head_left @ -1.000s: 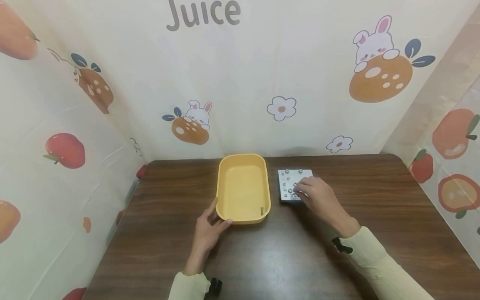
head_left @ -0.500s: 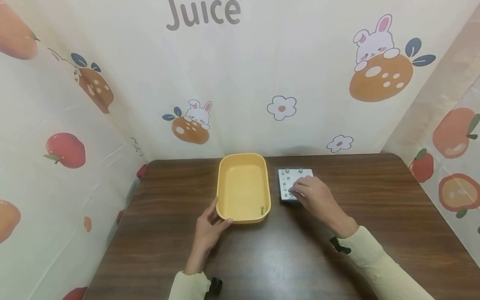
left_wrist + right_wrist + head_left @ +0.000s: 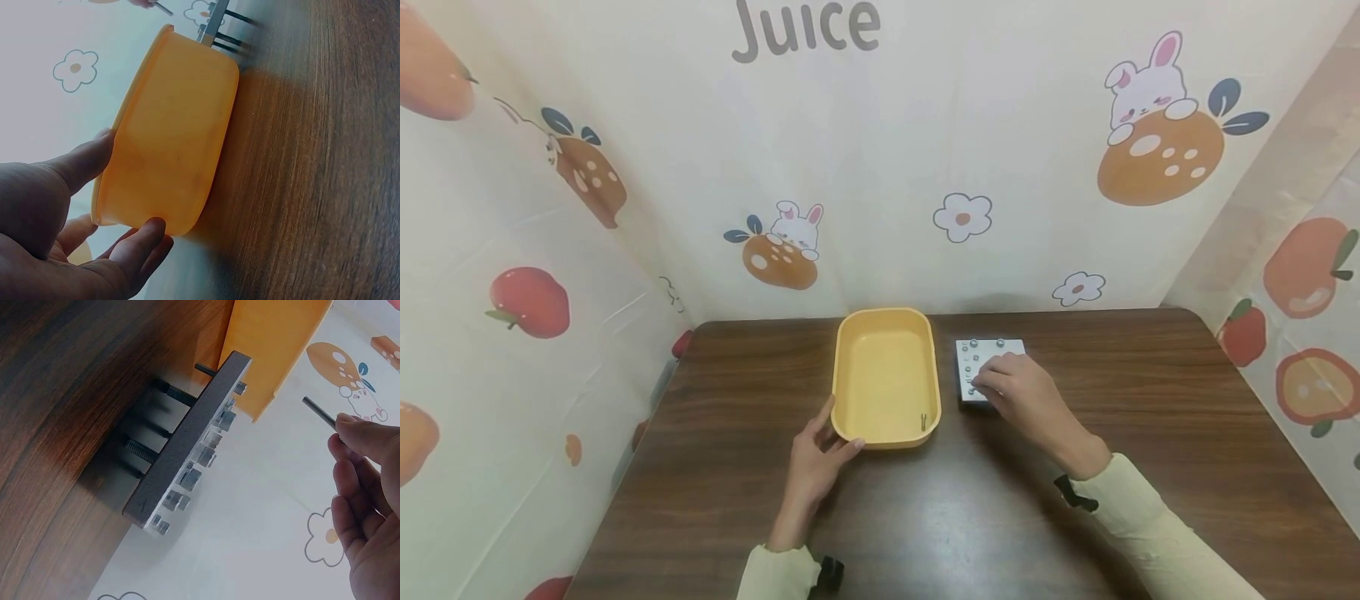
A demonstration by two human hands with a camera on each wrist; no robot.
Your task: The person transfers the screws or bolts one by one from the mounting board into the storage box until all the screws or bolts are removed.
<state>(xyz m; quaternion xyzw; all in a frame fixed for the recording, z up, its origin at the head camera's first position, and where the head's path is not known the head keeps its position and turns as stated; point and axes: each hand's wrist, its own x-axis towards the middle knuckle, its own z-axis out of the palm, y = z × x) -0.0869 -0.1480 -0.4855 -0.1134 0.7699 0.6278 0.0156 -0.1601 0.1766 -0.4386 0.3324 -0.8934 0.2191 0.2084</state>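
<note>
Pinched between the thumb and fingers of my right hand (image 3: 1026, 400) is a thin metal bolt (image 3: 320, 414), its threaded end sticking out. That hand is raised over a metal plate (image 3: 964, 357) with several bolts standing in it; their shanks poke out below the plate in the right wrist view. My fingers hide the plate's right part in the head view. My left hand (image 3: 812, 467) grips the near left corner of a yellow tray (image 3: 165, 131), thumb at the rim and fingers against the side. One small bolt (image 3: 923, 422) lies inside the tray, near its front right corner.
The plate stands just right of the tray, both toward the back of a dark wooden table (image 3: 910, 525). Behind it hangs a pale curtain (image 3: 880, 167) printed with fruit and rabbits, which also runs along both sides.
My right hand has moved slightly left across the plate, toward the tray. My left hand and the tray have stayed put.
</note>
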